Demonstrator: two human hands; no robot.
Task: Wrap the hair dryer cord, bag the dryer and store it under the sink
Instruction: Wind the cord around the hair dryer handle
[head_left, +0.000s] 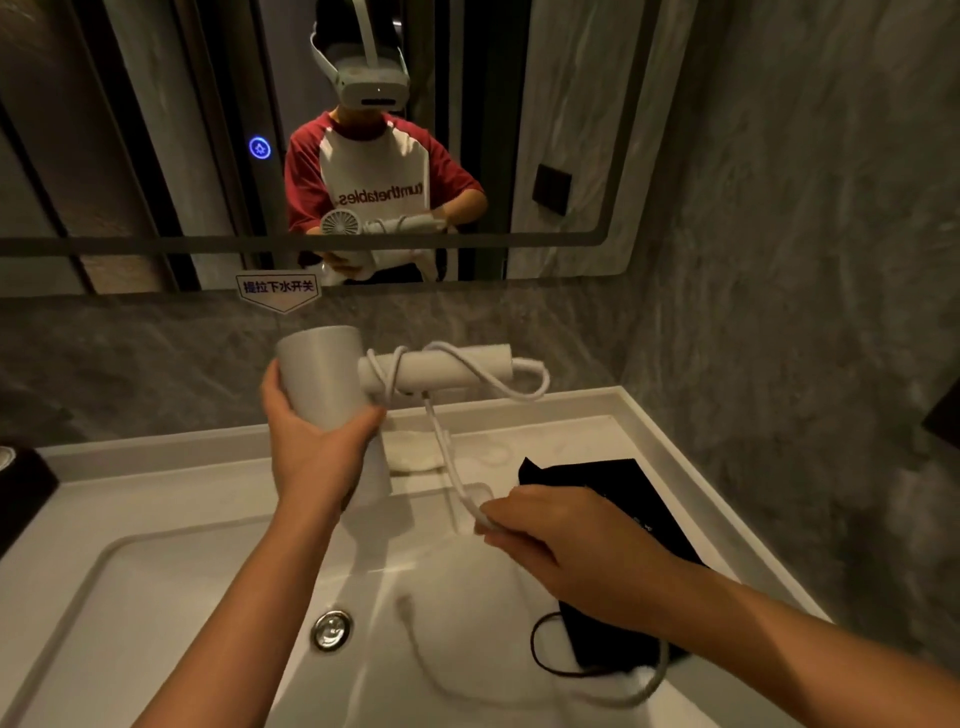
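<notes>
A white hair dryer (324, 371) is held up over the sink, barrel at the left and handle pointing right. My left hand (311, 447) grips the barrel from below. The white cord (441, 441) is looped around the handle, leaves its end in a bend, and drops down to my right hand (550, 540), which pinches it. The rest of the cord hangs blurred in a loose loop over the basin. A black drawstring bag (618, 499) lies flat on the counter to the right, partly under my right forearm.
The white sink basin (156, 597) with a chrome drain (331, 630) lies below. A folded white cloth (413, 452) sits behind the basin. A mirror (156, 130) covers the wall ahead. A grey stone wall (805, 312) closes the right side. A dark box (21, 488) stands at the left.
</notes>
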